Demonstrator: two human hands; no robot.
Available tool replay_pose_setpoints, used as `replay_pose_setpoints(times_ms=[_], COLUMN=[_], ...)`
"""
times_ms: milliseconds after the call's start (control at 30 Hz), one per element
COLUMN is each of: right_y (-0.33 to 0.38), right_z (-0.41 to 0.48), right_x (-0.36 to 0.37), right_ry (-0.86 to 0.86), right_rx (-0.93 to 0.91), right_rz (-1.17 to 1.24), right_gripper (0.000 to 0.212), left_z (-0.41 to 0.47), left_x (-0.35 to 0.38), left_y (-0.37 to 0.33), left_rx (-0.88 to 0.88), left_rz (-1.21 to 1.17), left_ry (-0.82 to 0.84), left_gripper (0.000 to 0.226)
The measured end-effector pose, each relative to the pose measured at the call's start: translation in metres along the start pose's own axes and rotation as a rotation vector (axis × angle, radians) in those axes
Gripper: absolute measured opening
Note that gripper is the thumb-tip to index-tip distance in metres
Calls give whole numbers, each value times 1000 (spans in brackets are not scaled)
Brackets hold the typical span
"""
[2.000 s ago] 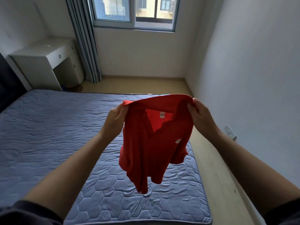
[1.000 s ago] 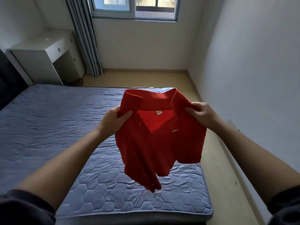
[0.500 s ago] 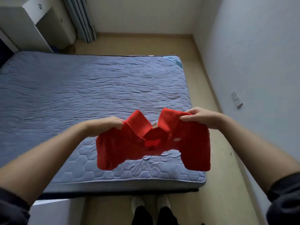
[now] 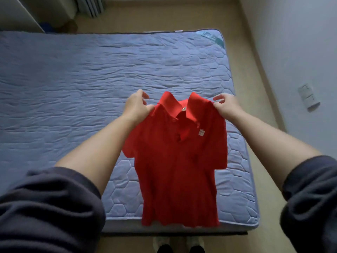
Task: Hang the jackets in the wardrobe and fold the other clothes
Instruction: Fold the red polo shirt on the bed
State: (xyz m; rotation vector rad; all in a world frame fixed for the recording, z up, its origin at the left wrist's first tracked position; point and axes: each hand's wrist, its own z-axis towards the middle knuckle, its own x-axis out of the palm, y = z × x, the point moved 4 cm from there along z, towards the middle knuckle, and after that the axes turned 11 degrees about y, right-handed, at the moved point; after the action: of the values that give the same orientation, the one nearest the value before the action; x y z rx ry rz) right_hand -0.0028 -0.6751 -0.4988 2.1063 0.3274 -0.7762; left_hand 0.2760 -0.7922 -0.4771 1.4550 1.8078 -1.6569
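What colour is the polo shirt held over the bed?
The polo shirt is plain red, with a small white tag on the chest; seen in the head view.

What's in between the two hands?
The collar of the red polo shirt lies between the left hand and right hand, shown in the head view.

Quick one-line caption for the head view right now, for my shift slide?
Left hand and right hand pinch a red polo shirt by its shoulders over the blue quilted mattress.

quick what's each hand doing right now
Left hand: pinching the left shoulder of the red shirt.
Right hand: pinching the shirt's right shoulder.
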Motion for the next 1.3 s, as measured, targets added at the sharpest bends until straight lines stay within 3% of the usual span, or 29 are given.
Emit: replay_pose_setpoints(times_ms=[100,267,467,600,700,767,900,1000,1133,1233,1300], right_y=[-55,-193,-310,-340,-348,-358,-392,-410,-412,-389,-363], right_z=[24,-9,-67,-83,-95,-103,-114,-130,-144,-142,-134], right_x=[68,202,286,309,308,307,311,290,281,280,284], right_ry=[-18,238,351,286,75,-4,190,207,352,171,58], right_rx=[24,189,494,512,559,662,739,748,779,766,528], right_rz=[-47,-140,-122,-116,-167,-153,-80,-148,-240,-308,-449], right_gripper=[33,35,43,44,49,52,31,23,8,43,63], left_z=[10,-59,-125,-152,-174,-186,-200,-212,-219,-217,-204], left_x=[75,243,333,355,353,356,358,343,336,329,335], left_y=[48,162,248,282,298,307,320,334,331,308,282], left_rx=[-49,-270,-535,-672,-809,-879,-880,-906,-939,-923,-617], left_rz=[-67,-21,-62,-49,19,2,42,104,115,258,394], left_ry=[-20,372,423,369,220,209,330,342,462,303,203], left_gripper=[30,22,20,26,43,44,11,20,29,50,65])
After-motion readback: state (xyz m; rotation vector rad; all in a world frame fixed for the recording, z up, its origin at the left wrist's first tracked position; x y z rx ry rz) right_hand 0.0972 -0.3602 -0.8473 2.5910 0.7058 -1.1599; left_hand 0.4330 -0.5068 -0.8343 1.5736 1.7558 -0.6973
